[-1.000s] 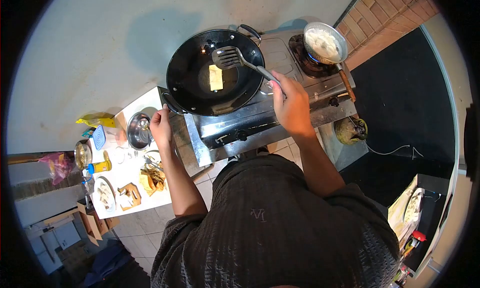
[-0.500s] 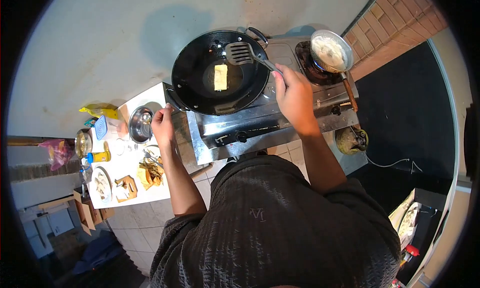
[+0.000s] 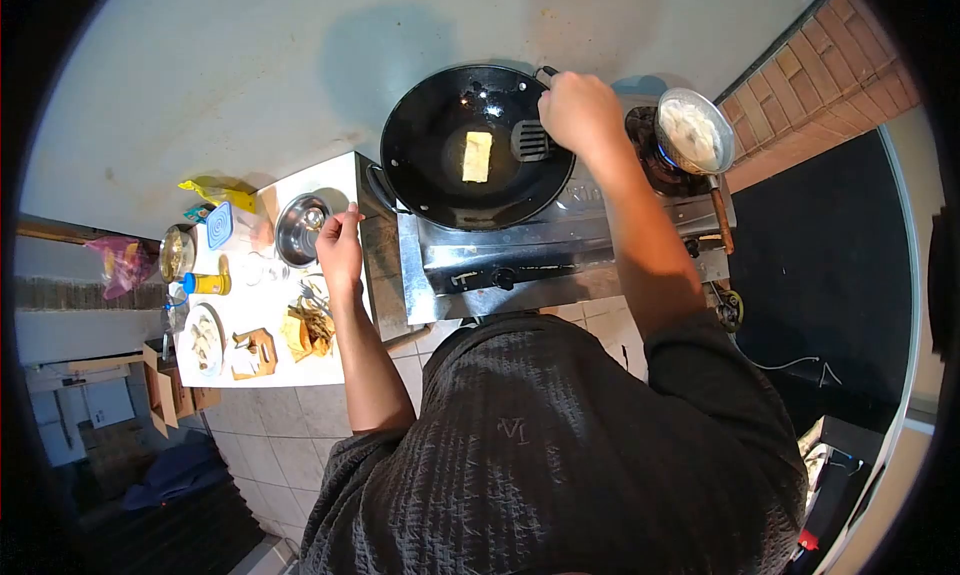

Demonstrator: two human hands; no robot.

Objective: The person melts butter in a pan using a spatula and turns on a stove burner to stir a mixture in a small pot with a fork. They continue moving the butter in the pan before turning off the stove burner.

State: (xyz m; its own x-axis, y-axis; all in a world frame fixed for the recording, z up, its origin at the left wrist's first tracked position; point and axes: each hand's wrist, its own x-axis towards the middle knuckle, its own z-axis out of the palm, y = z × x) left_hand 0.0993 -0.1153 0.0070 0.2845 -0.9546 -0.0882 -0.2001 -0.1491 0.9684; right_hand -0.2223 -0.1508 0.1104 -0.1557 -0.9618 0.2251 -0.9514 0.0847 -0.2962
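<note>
A black wok (image 3: 430,190) sits on the metal stove (image 3: 460,255), with a yellow rectangular piece of food (image 3: 477,157) lying in its middle. My right hand (image 3: 582,110) is closed at the wok's upper right rim, by the far handle. Below it the slotted head of a dark spatula (image 3: 530,142) rests over the wok's right side; its handle is mostly hidden by the hand. My left hand (image 3: 341,247) is raised left of the wok, beside a steel bowl (image 3: 302,230). Its fingers are pinched together, and anything between them is too small to name.
At the right, a pot of white contents (image 3: 690,130) stands over a lit burner, its wooden handle pointing down. The white table (image 3: 345,370) at the left holds a plate of food (image 3: 202,340), a yellow jar (image 3: 208,284), a lidded container (image 3: 219,226) and crumpled yellow-brown wrapping (image 3: 305,332).
My right hand has moved up to the wok's far rim, and the spatula head has shifted right and lower, away from the food. The whole view has shifted slightly.
</note>
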